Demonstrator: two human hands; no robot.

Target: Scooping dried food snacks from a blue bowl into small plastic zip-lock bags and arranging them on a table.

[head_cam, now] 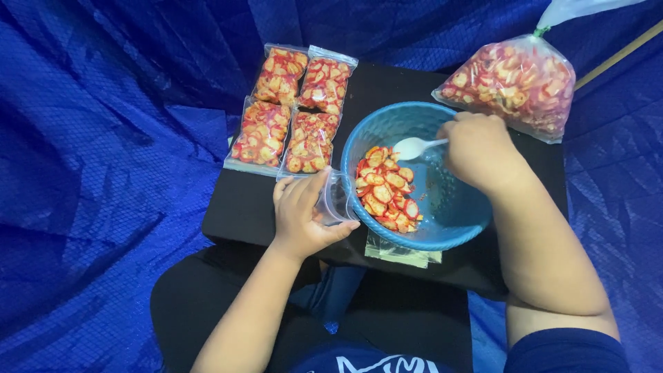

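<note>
- Left hand (302, 213): fingers curled around a small clear plastic bag (335, 199), holding its mouth against the near-left rim of the blue bowl (456, 214).
- Right hand (478, 148): fist closed over the handle of a white plastic spoon (416, 146); spoon head sits inside the bowl, just above the snack pile.
- Red and yellow snack pieces (385, 190): heaped in the left part of the bowl, next to the open bag.
- Bowl stands on a small black table (242, 207), near its front edge.
- Four filled small packets (293, 110): laid flat in a two-by-two block on the table's far-left part, touching one another.
- Large tied bag of the same snacks (514, 83): far right of the table, just beyond the bowl.
- Flat empty clear bags (400, 252): tucked under the bowl's near edge.
- Blue tarp (103, 173) all around.
</note>
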